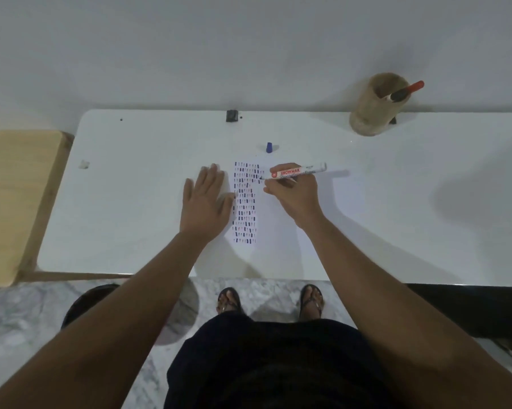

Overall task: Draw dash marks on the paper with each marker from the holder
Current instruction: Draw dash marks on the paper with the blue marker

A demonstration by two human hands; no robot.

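Your left hand (204,202) lies flat and open, palm down, on the left margin of the paper (281,219). It grasps nothing; its function is to pin the sheet so that the strokes do not drag it across the white table (130,187). The thumb rests just beside the left edge of the block of dash marks (245,202), clear of the working area.

Your right hand (293,193) is clenched around the marker (299,171) in a writing grip. The barrel lies nearly horizontal, its tail pointing right and its tip pointing left. The tip meets the paper at the right edge of the dash block, near the far end of the sheet, left of and just beyond your fingertips. That position suggests a new column is starting at the top of the block.

The blue cap (269,147) stands upright on the table just beyond the far edge of the paper, near the marker and well apart from both hands. Judged from its position, it is parked there for quick recapping.

The holder (375,107) stands at the far right of the table, against the wall. One red-capped marker (406,91) leans in it, tilted to the right. It is well apart from your right hand, so reaching it will mean moving off the sheet.
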